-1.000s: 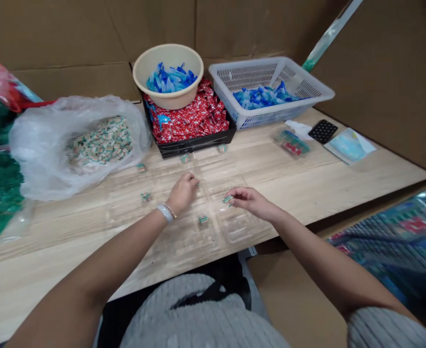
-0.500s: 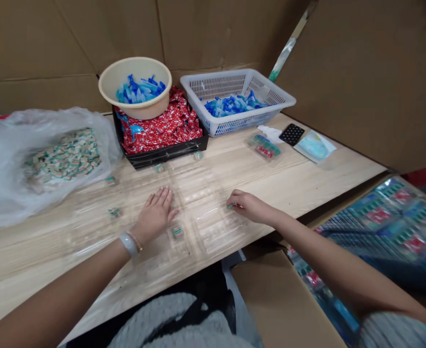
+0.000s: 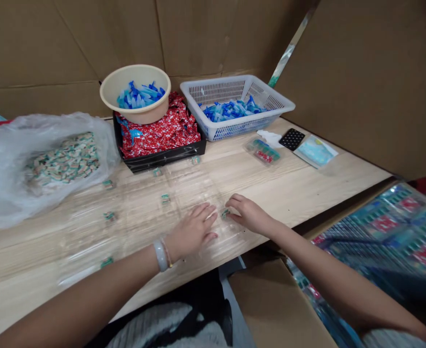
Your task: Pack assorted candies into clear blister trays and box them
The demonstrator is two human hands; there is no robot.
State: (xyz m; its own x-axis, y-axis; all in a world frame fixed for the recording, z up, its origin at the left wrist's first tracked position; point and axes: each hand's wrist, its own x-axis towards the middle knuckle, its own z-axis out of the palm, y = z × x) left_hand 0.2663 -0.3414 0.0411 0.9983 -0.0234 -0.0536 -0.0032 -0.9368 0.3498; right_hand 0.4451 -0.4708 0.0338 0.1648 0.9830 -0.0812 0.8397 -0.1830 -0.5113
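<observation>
My left hand (image 3: 194, 229) lies open, fingers stretched, over one of the clear plastic blister trays (image 3: 194, 186) spread on the table. Just to its right, my right hand (image 3: 251, 215) pinches a small green-and-tan striped piece (image 3: 225, 213) between thumb and fingertips, low over a tray's corner. Similar pieces sit singly in the other trays, among them one piece (image 3: 165, 198) in the middle and another piece (image 3: 109, 216) further left. My left forearm partly covers the nearest trays and borders a piece (image 3: 106, 262) beside it.
A plastic bag (image 3: 2, 169) of loose striped pieces lies left. Behind are a cream bowl (image 3: 136, 115) of blue items, a black box (image 3: 165, 157) of red packets and a white basket (image 3: 234, 128). A filled pack (image 3: 265, 152) lies right; a cardboard box (image 3: 278, 299) stands below the table edge.
My left hand has slid right and nearer to me, uncovering a striped piece in the middle tray. My right hand has shifted slightly down and left with its piece.
</observation>
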